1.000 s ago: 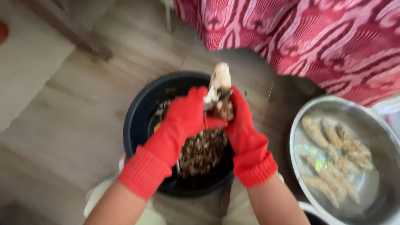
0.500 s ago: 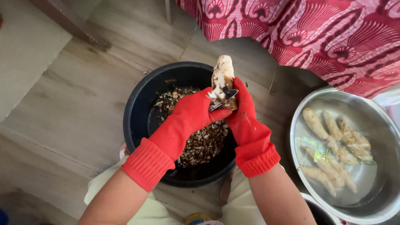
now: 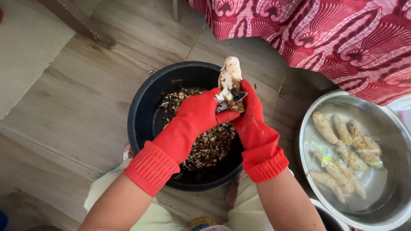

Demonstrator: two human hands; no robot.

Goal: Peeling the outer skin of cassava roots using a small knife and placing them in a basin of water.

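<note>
Both my hands wear red rubber gloves. My right hand (image 3: 252, 122) grips a long pale root (image 3: 230, 77), partly peeled, with brown skin left near its lower end. It stands upright over a black bowl (image 3: 141, 115). My left hand (image 3: 199, 115) holds a small knife (image 3: 233, 97) whose blade lies against the root's lower part. Dark brown peelings (image 3: 212, 145) fill the bottom of the black bowl, which sits between my knees.
A steel bowl (image 3: 308, 128) at the right holds water and several peeled pale roots (image 3: 342, 149). A red patterned cloth (image 3: 342, 38) hangs at the upper right. The floor (image 3: 77, 98) is grey wood planks, with a pale mat at the upper left.
The root and both hands have stayed over the black bowl. The view has shifted slightly, and the knife hand has moved a little along the root.
</note>
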